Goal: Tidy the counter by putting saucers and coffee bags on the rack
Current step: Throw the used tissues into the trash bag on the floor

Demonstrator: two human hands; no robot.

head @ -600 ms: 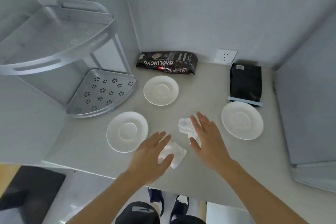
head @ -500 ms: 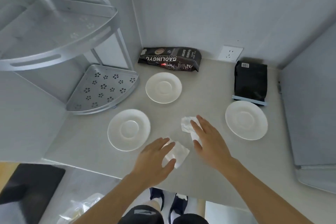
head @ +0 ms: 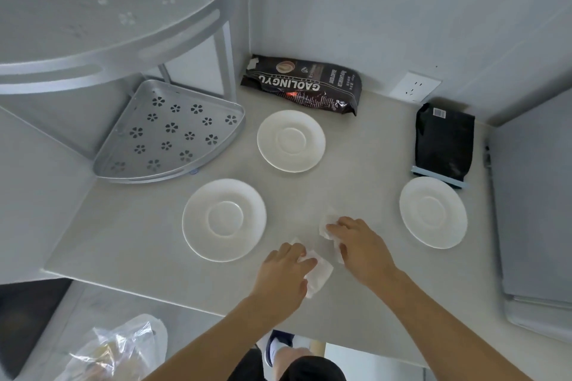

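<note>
Three white saucers lie on the counter: one at the left [head: 224, 219], one further back in the middle [head: 291, 141], one at the right [head: 432, 212]. A dark printed coffee bag [head: 301, 85] lies against the back wall. A plain black coffee bag [head: 443, 141] lies behind the right saucer. The silver corner rack stands at the left, with a perforated lower shelf [head: 168, 133] and an upper shelf [head: 102, 9]. My left hand [head: 283, 278] presses on a crumpled white tissue [head: 318, 275]. My right hand [head: 362, 249] closes on a second crumpled tissue [head: 328, 226].
A wall socket [head: 414, 87] sits behind the bags. A grey panel [head: 535, 210] bounds the counter on the right. The counter's front edge [head: 154, 297] runs just below my hands. A clear plastic bag [head: 123, 349] lies on the floor at the lower left.
Both hands have come down onto the two tissues, and their fingers have curled onto them. The camera has tilted down and moved closer.
</note>
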